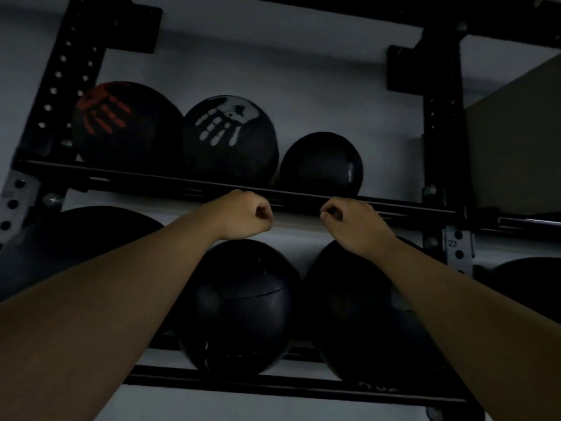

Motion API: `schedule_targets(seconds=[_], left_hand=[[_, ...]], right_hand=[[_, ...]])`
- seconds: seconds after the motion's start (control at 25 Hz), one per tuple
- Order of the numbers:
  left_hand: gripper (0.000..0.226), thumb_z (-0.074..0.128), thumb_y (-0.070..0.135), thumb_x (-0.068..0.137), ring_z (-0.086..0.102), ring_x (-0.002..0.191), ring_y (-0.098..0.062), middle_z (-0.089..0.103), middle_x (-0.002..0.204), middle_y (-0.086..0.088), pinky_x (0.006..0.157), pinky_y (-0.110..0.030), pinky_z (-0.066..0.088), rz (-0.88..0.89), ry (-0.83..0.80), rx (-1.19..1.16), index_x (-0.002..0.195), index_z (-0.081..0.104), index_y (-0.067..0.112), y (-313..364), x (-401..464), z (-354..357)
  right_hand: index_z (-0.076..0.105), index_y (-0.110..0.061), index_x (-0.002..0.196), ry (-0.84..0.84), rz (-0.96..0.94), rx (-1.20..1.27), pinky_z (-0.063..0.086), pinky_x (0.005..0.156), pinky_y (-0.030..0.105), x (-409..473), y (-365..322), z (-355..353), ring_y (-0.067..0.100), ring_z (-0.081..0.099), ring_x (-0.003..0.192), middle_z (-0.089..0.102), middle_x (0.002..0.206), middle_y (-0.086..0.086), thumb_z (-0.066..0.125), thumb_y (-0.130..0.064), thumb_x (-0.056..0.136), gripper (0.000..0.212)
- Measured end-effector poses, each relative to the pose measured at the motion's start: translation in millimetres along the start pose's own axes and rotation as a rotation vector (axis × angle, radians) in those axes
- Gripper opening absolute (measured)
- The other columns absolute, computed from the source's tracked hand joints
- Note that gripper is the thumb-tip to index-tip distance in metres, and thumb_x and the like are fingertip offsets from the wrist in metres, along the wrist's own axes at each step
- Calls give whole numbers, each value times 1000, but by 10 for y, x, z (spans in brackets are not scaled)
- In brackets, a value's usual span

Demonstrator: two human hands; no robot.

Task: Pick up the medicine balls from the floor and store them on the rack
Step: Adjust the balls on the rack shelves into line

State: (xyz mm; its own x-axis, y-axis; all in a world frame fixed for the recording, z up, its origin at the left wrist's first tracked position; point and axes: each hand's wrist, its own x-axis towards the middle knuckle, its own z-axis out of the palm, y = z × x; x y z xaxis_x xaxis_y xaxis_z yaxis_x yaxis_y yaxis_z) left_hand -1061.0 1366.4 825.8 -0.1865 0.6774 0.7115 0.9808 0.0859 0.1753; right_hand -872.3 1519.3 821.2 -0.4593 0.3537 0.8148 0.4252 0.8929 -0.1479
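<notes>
A black metal rack (194, 185) fills the view against a pale wall. On its upper rail sit three medicine balls: one with a red handprint (121, 123), one with a white handprint (230, 138) and a smaller plain black ball (321, 164). On the lower rail rest large black balls, one in the middle (239, 308), one to its right (349, 311) and one at the far left (79, 238). My left hand (246, 215) and my right hand (353, 223) are raised just below the upper rail, fingers curled in, holding nothing.
Perforated black uprights stand at the left (60, 83) and right (440, 117) of the rack. A greyish box-like panel (516, 141) sits beyond the right upright. Another dark ball (531, 284) shows at the far right edge. The scene is dim.
</notes>
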Motion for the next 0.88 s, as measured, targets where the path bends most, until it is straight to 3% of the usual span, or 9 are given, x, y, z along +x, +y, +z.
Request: schedule_targets(seconds=[0.12,0.2,0.28,0.36,0.52,0.64,0.88], left_hand=[[23,66,33,93,68,105,-13,74,112,7,97,-37,56,67,-19,92,112,77,26,236,170,90],[20,63,35,92,68,96,-16,73,107,6,87,-37,58,104,4,224,107,75,26,328,313,107],[14,61,35,94,65,84,-18,70,95,4,72,-32,52,137,89,306,93,69,24,380,479,92],[14,59,34,96,63,82,-21,69,96,0,68,-31,45,170,187,335,88,64,23,434,665,73],[27,52,34,99,63,101,-28,66,118,-6,86,-39,43,182,396,411,113,66,14,473,1119,40],[35,46,31,102,57,114,-34,59,131,-13,94,-44,41,87,511,518,126,59,10,549,1426,127],[57,27,46,109,40,141,-37,37,160,-12,113,-49,35,-59,422,249,155,34,14,714,2009,294]], right_hand=[[72,-24,109,19,4,-11,54,98,47,-21,217,-89,25,66,108,72,114,2,58,-33,98,20],[71,-25,110,21,7,-60,52,99,48,21,317,-159,24,65,108,71,113,1,59,-32,97,18],[71,-26,111,36,9,-118,52,99,45,121,349,-281,25,64,108,69,112,1,60,-31,97,19],[72,-24,111,111,24,-114,53,97,42,305,408,-400,28,65,107,71,113,4,61,-32,96,20],[67,-18,117,213,79,13,55,96,47,852,566,-499,41,65,105,68,112,20,55,-42,97,33],[53,-18,139,215,148,104,44,110,47,1227,683,-467,43,54,126,50,141,22,45,-49,102,49],[12,-28,165,68,210,273,23,126,52,1670,851,-273,43,27,152,14,170,21,29,-71,99,81]])
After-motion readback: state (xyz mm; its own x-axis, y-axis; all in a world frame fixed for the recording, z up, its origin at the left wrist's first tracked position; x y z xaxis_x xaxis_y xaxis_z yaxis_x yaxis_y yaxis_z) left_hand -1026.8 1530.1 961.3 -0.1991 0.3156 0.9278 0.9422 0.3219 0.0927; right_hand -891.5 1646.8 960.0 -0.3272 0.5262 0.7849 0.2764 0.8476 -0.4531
